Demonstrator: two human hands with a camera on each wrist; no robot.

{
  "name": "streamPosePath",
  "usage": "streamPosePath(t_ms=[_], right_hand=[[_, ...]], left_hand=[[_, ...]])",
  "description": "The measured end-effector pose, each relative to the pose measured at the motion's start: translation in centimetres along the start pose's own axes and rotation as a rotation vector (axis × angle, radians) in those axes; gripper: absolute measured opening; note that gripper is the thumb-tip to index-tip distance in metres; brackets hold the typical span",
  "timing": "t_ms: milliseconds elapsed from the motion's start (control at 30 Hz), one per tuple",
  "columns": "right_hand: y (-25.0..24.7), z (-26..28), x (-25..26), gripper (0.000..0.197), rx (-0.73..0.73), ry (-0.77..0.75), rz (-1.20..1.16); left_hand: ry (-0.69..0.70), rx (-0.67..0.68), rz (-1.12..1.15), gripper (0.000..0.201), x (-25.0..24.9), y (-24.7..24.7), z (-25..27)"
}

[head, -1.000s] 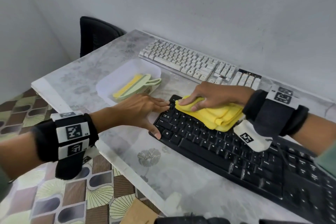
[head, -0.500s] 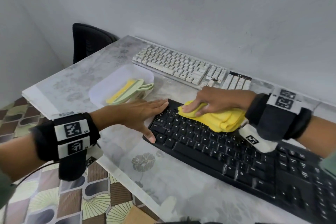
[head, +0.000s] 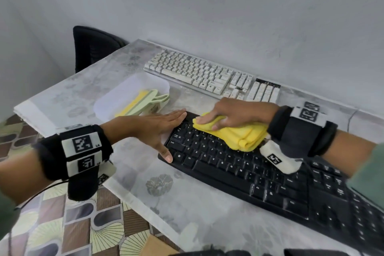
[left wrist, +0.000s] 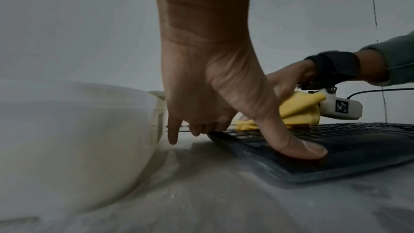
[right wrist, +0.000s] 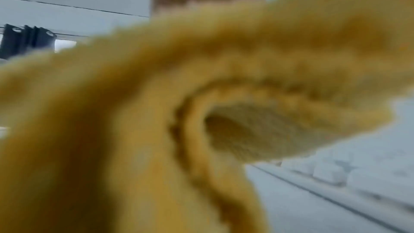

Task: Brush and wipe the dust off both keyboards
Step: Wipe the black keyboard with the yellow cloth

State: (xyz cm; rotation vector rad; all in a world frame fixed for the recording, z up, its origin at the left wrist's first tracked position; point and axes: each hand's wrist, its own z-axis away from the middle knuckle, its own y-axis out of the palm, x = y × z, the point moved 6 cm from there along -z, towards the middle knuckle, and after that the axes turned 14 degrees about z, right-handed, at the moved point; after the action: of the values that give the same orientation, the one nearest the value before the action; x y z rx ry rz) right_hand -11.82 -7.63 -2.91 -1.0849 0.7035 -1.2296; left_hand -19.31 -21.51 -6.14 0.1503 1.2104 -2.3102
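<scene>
A black keyboard (head: 249,174) lies across the near right of the table. My right hand (head: 232,113) presses a folded yellow cloth (head: 239,133) onto its top-left keys; the cloth (right wrist: 156,95) fills the right wrist view and hides the fingers there. My left hand (head: 153,129) lies flat against the keyboard's left end, fingers straight along the top corner and thumb (left wrist: 298,148) down on the lower-left corner of the black keyboard (left wrist: 336,148). A white keyboard (head: 207,75) sits by the wall. A green brush (head: 143,102) with yellow bristles lies in a clear tray (head: 116,97).
The tray's pale wall (left wrist: 78,139) stands just left of my left hand. A black chair (head: 93,48) stands beyond the table's far left corner. The table's (head: 145,203) near-left edge drops to a patterned floor (head: 62,224). The grey wall runs close behind the white keyboard.
My right hand has slid the cloth a little along the top-left keys. The left hand's fingers have straightened against the keyboard's end. The head view has shifted slightly.
</scene>
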Motion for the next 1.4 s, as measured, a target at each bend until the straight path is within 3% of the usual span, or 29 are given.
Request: streamPosePath(t_ms=[300,467,633,833,933,1000,1167,1400], right_hand=[[-0.7,4.3,-2.2,0.038,0.252,0.018,0.022],[-2.3,3.6,-2.3,0.039,-0.063,0.096,-0.153],[1.5,4.5,-2.8,0.036,0.042,0.059,-0.114],[-0.7,4.4,-2.8,0.036,0.220,0.019,-0.010],[-2.3,3.6,-2.4,0.036,0.020,0.038,-0.041],[-0.8,3.9,-2.2,0.037,-0.012,0.047,-0.068],[1.9,6.3,-2.8,0.044,0.067,0.033,-0.062],[1.5,8.3,-3.9,0.039,0.341,0.045,-0.019]], left_hand=[[0.046,0.010,0.022,0.151,0.5,0.3,-0.4],[0.071,0.011,0.060,0.153,0.4,0.1,-0.5],[0.058,0.032,0.041,0.154,0.4,0.1,-0.7],[0.054,0.049,0.021,0.151,0.4,0.0,-0.5],[0.053,0.049,0.014,0.154,0.5,0.0,-0.7],[0.055,0.046,0.017,0.153,0.6,0.0,-0.7],[0.046,0.049,0.023,0.153,0.5,0.0,-0.6],[0.029,0.047,0.025,0.151,0.4,0.1,-0.4]])
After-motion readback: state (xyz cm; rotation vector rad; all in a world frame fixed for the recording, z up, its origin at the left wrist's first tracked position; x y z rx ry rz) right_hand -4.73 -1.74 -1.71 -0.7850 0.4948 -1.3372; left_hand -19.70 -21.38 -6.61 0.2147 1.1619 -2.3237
